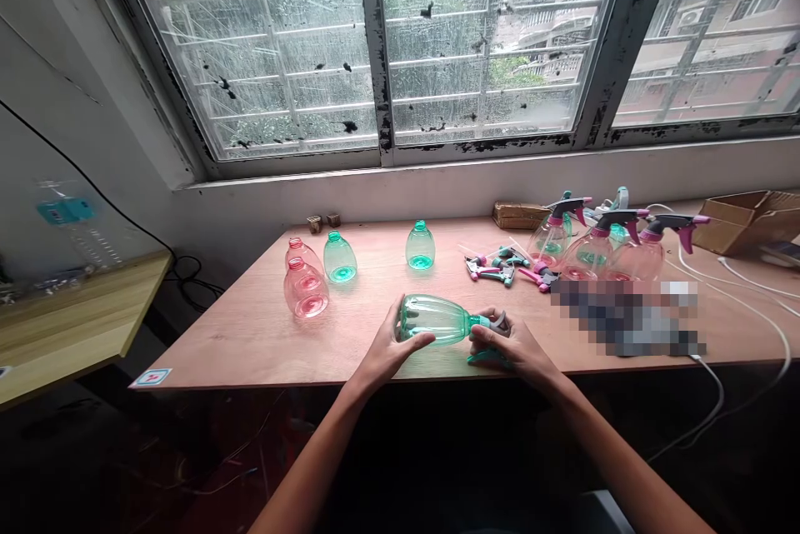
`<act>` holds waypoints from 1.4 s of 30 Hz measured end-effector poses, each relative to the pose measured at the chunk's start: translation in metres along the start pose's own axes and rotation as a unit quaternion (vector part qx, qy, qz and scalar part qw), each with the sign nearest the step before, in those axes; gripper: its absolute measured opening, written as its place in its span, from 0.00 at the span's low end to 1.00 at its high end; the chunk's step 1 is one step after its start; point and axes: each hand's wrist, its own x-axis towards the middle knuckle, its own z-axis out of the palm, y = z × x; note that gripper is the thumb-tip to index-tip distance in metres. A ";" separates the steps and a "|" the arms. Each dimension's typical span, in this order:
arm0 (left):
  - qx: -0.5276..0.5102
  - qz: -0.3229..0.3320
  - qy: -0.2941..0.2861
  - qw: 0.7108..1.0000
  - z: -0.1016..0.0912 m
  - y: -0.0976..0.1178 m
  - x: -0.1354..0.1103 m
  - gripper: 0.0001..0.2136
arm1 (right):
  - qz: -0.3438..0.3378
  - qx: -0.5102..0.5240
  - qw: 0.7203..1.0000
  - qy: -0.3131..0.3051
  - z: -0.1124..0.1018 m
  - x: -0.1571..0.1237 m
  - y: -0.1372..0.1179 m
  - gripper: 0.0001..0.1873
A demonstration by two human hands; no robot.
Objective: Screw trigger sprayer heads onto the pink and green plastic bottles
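Note:
A clear green spray bottle [436,319] lies on its side in the air just above the table's front edge, its neck pointing right. My left hand [398,342] is closed around the bottle's base, thumb along the near side. At the neck, my right hand [505,338] grips the grey and green trigger spray head [497,321], which meets the bottle's mouth. Part of the head is hidden behind my fingers. Beyond my right hand lie several loose trigger spray heads [491,270] in pink, green and grey.
Two pink bottles [306,291] and two green bottles [420,246] stand capless on the wooden table [243,342]. Pink bottles with spray heads [637,257] stand at right, near a cardboard box [743,222], white cables [759,292] and a blurred patch.

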 end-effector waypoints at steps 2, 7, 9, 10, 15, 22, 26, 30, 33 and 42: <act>-0.003 0.005 -0.008 1.000 0.000 0.000 0.001 0.34 | 0.013 0.001 1.000 0.000 -0.001 -0.001 -0.001 0.21; -0.013 0.018 -0.031 0.999 -0.003 -0.002 -0.001 0.45 | 0.017 0.007 1.000 -0.001 -0.002 -0.002 -0.001 0.20; 0.012 0.028 -0.048 0.998 -0.004 -0.003 -0.002 0.48 | 0.015 0.007 1.000 0.002 -0.002 -0.002 0.000 0.20; 0.026 0.036 -0.055 0.998 -0.004 -0.004 -0.003 0.49 | 0.015 0.005 1.000 0.001 -0.002 -0.002 0.000 0.20; 0.041 0.017 -0.022 0.999 -0.003 -0.005 -0.002 0.51 | 0.019 -0.006 1.000 0.002 -0.002 -0.001 0.001 0.21; 0.026 0.015 -0.018 0.999 0.000 0.000 0.001 0.39 | 0.017 -0.006 1.000 0.015 -0.001 -0.001 0.000 0.21; -0.001 0.027 -0.040 0.999 -0.001 -0.001 -0.002 0.52 | 0.027 0.009 0.999 0.035 0.000 0.000 0.001 0.22; 0.011 0.008 -0.048 0.999 -0.002 -0.004 -0.002 0.57 | 0.021 0.006 0.999 0.028 0.001 -0.001 -0.002 0.23; 0.008 0.003 -0.030 1.000 -0.002 -0.008 0.000 0.50 | 0.016 -0.004 1.000 0.022 0.001 -0.002 -0.003 0.23; 0.009 0.056 -0.070 0.996 -0.005 -0.015 -0.001 0.51 | 0.022 0.006 0.999 0.029 -0.001 0.001 0.001 0.23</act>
